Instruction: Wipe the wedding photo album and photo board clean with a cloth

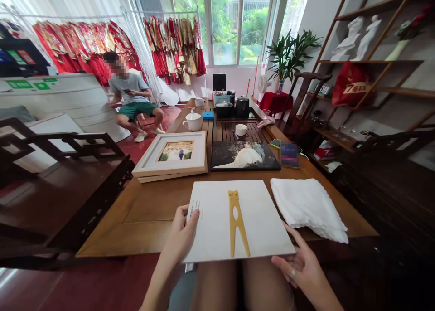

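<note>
A white board (217, 225) lies face down at the near edge of the wooden table (152, 211), overhanging it toward my lap. A yellow prop stand (236, 222) runs down the board's back. My left hand (180, 238) grips the board's left edge, thumb on top. At the board's near right corner my right hand (301, 263), wearing a ring, holds the edge with its fingers curled under.
A folded white cloth (307, 206) lies right of the board. Behind are a framed photo (173, 154), a dark photo print (243, 156), a phone (289, 154), a teapot (193, 119) and a tea tray (238, 129). A person (132, 98) sits at back left. Dark wooden chairs flank the table.
</note>
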A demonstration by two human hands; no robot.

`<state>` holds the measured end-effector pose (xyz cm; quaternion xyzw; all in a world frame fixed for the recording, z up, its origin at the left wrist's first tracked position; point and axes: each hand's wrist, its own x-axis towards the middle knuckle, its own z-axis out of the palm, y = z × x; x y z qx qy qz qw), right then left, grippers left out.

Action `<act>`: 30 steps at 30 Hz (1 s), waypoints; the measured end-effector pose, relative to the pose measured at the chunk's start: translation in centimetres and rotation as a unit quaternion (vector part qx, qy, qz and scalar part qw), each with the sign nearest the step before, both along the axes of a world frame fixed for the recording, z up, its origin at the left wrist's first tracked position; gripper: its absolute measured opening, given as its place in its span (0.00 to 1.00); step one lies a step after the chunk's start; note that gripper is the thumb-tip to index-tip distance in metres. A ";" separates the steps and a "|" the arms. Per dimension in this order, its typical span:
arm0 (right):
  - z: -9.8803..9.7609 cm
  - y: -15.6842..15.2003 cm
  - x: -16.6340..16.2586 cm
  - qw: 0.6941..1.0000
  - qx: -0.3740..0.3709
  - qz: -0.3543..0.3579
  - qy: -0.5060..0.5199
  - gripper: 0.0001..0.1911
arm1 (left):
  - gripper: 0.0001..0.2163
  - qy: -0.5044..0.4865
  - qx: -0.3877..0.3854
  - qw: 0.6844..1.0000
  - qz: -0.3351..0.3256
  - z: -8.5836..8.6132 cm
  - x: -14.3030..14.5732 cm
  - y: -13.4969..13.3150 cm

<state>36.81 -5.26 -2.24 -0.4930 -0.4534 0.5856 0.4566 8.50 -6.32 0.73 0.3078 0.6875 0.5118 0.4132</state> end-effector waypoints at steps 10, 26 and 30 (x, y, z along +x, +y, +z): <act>0.3 2.4 1.4 0.988 0.044 0.031 -0.143 0.44 | 0.30 0.099 0.038 0.993 -0.048 1.5 -0.1 0.8; -2.4 6.0 4.2 0.812 0.372 0.024 -0.450 0.33 | 0.63 0.300 0.105 0.932 -0.173 -0.7 0.0 0.0; -2.4 6.4 4.6 0.813 0.358 0.042 -0.458 0.32 | 0.61 0.355 0.086 0.916 -0.163 -1.2 0.2 0.1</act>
